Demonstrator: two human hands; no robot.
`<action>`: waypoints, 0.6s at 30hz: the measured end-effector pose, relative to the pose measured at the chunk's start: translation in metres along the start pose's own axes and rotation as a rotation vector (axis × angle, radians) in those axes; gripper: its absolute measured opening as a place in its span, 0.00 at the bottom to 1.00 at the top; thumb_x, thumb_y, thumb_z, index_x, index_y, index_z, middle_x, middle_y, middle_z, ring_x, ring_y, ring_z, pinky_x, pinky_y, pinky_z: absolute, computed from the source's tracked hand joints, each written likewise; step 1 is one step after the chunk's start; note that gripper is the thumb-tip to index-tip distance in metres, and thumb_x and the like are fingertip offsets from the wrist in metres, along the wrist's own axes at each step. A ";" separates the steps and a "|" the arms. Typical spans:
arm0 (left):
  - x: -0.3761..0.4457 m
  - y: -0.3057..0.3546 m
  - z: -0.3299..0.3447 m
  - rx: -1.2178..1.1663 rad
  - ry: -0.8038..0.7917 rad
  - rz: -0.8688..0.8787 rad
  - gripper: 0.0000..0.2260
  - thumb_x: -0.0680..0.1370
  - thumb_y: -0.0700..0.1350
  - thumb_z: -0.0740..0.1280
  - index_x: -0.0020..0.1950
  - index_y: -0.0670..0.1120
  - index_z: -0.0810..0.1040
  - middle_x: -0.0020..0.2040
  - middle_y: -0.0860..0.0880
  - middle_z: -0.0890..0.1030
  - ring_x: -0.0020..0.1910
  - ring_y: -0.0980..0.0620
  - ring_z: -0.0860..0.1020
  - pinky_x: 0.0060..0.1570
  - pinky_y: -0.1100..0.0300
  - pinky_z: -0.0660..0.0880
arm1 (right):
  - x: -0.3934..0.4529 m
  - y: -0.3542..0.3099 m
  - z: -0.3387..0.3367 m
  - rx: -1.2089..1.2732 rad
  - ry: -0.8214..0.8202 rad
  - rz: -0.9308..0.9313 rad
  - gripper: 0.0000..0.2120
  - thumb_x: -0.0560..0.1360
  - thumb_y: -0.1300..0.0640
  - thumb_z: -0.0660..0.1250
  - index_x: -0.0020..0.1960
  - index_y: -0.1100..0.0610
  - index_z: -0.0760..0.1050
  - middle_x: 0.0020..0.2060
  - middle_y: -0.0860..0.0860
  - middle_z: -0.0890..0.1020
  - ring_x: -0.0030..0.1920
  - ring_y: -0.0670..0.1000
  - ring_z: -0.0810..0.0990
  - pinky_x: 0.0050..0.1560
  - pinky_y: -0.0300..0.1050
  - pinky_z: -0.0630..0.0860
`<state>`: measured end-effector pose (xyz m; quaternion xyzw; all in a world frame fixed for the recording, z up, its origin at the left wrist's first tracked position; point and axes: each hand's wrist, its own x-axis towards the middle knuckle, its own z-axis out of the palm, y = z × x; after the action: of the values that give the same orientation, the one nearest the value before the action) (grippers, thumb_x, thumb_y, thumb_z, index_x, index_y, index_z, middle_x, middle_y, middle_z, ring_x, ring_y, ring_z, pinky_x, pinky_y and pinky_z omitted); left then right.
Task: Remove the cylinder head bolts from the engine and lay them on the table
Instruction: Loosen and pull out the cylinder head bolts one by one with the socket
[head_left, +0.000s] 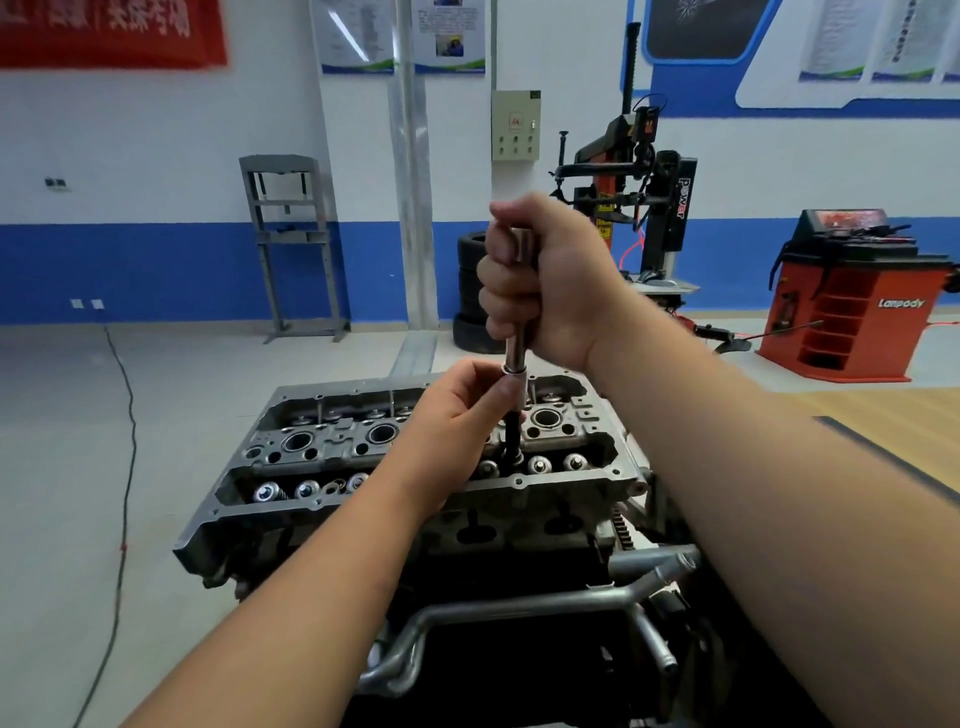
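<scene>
Pale workshop floor (62, 441) carries a grey press frame (291, 244), stacked tyres (470, 291), an orange wheel balancer (852, 301) and a trailing black cable (124, 493)

Auto workshop: tyre changer (631, 197), wheel balancer (852, 296), stacked tyres (467, 291).

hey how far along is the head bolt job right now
Early or midway, hard to say. Done: the head is bare, valves exposed; no pulled bolts or table in view. In hand: the right hand grips an upright socket driver, the left hand pinches its socket over a dark bolt standing out of its hole. Left: lift it out, lay it down, do any others.
</scene>
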<state>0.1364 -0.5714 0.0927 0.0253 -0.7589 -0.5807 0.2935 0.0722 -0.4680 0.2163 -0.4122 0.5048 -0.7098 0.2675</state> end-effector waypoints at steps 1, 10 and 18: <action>0.000 -0.002 -0.001 0.007 -0.011 -0.008 0.09 0.84 0.55 0.63 0.56 0.54 0.81 0.50 0.54 0.87 0.50 0.58 0.83 0.47 0.64 0.73 | 0.001 -0.005 -0.006 0.002 -0.083 0.048 0.17 0.74 0.49 0.61 0.29 0.53 0.65 0.21 0.47 0.59 0.25 0.49 0.55 0.35 0.47 0.52; 0.000 0.003 -0.001 0.039 -0.058 0.009 0.15 0.87 0.56 0.59 0.49 0.59 0.84 0.37 0.63 0.83 0.34 0.61 0.77 0.40 0.70 0.74 | -0.007 0.025 0.029 -0.137 0.396 -0.299 0.11 0.79 0.53 0.62 0.39 0.53 0.74 0.25 0.43 0.73 0.25 0.43 0.69 0.28 0.38 0.69; -0.001 -0.003 -0.003 0.022 -0.055 -0.006 0.11 0.79 0.63 0.60 0.53 0.66 0.81 0.54 0.58 0.86 0.51 0.57 0.84 0.47 0.59 0.74 | -0.004 -0.005 -0.002 -0.018 -0.104 0.009 0.18 0.76 0.50 0.62 0.29 0.52 0.64 0.22 0.47 0.59 0.25 0.48 0.54 0.35 0.48 0.50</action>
<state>0.1380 -0.5742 0.0903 0.0148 -0.7731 -0.5735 0.2707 0.0730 -0.4622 0.2191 -0.4485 0.4983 -0.6817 0.2929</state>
